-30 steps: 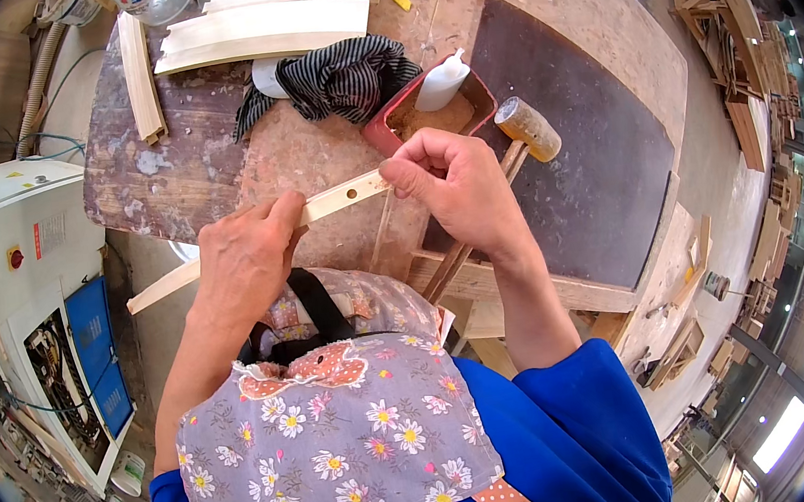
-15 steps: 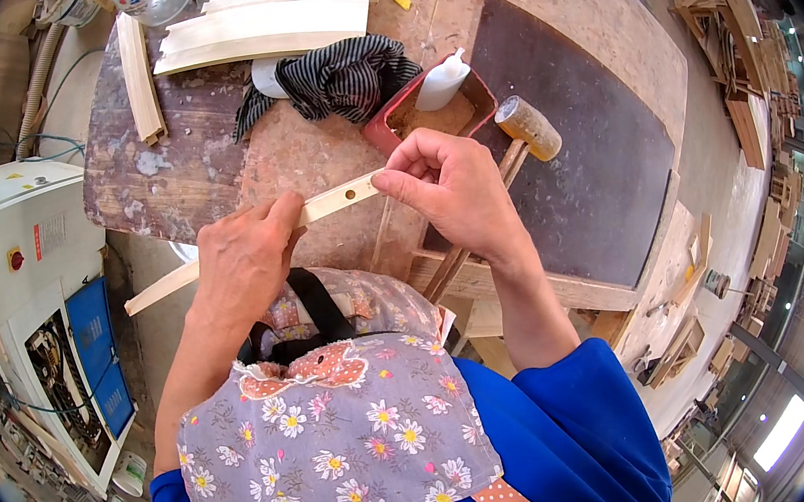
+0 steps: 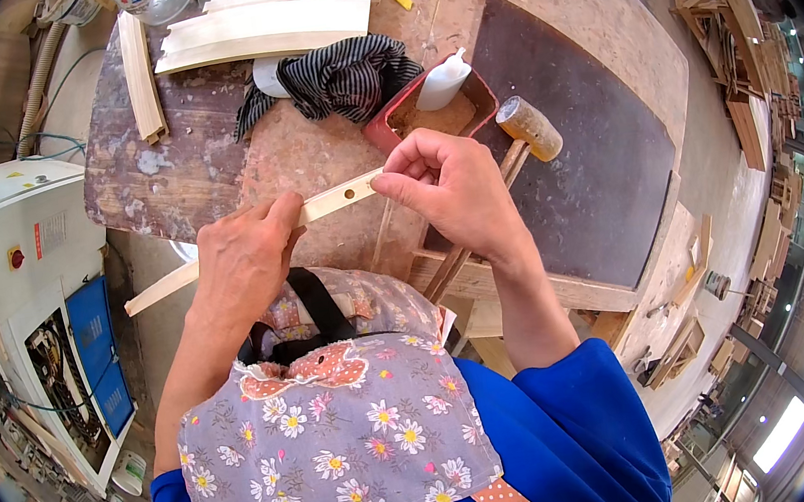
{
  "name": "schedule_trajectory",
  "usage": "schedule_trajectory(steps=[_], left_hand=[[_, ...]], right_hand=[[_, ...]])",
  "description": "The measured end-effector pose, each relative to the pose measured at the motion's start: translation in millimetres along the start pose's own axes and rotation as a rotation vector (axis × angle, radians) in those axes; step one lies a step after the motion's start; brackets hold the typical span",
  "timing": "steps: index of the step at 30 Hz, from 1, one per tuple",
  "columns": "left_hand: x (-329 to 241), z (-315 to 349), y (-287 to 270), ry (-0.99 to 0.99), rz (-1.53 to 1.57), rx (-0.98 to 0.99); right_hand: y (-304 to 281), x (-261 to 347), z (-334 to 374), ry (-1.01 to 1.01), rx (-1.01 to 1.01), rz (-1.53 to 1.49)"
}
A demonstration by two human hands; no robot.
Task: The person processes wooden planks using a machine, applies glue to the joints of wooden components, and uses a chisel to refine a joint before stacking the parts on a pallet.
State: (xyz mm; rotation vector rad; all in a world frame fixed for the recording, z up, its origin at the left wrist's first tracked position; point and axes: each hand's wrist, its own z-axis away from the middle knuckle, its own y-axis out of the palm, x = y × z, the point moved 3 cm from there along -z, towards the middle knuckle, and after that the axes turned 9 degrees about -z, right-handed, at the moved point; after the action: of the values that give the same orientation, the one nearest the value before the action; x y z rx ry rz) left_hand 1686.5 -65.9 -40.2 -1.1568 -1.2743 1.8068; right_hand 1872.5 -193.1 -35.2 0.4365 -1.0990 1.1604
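Note:
A slim, pale wooden strip [image 3: 324, 205] with a round hole in its face is held above the near edge of the workbench. My left hand [image 3: 247, 253] is closed around its middle, and the curved tail end sticks out to the left below that hand. My right hand [image 3: 445, 190] pinches the other end between thumb and fingers, its fingertips partly hiding the tip. Just beyond my right hand lies a mallet [image 3: 529, 128], its handle passing behind my wrist toward the bench edge. A red box [image 3: 391, 130] with a white squeeze bottle [image 3: 443, 82] stands behind my fingers.
A striped dark cloth [image 3: 341, 78] lies across the bench [image 3: 201, 170]. Pale curved boards [image 3: 264, 29] are stacked at the far left, beside an upright-lying wooden piece [image 3: 142, 82]. A dark panel [image 3: 590, 148] covers the right side. A white machine cabinet [image 3: 13, 233] stands at left.

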Motion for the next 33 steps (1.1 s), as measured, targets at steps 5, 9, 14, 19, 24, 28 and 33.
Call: schedule_trajectory(steps=[5,9,14,19,24,28,33], left_hand=[[-0.5,0.2,-0.8,0.001,-0.002,-0.007],[-0.2,0.3,-0.6,0.002,-0.007,-0.002],[-0.1,0.8,-0.6,0.0,-0.003,-0.006],[1.6,1.6,1.7,0.001,-0.022,-0.01],[2.9,2.7,1.9,-0.004,-0.02,-0.019],[2.1,2.1,1.5,-0.005,-0.009,-0.025],[2.6,2.3,2.8,-0.021,-0.01,-0.029]], right_hand=[[0.2,-0.2,-0.1,0.003,-0.004,0.025],[0.0,-0.1,-0.5,0.008,-0.008,0.039],[-2.8,-0.4,0.1,-0.009,-0.005,-0.063],[-17.9,-3.7,0.6,0.014,-0.141,-0.245],[-49.0,0.0,-2.7,-0.232,-0.586,0.06],[-54.1,-3.4,-21.3,-0.372,-0.641,0.454],[-50.4,-11.9,-34.7,-0.439,-0.531,0.459]])
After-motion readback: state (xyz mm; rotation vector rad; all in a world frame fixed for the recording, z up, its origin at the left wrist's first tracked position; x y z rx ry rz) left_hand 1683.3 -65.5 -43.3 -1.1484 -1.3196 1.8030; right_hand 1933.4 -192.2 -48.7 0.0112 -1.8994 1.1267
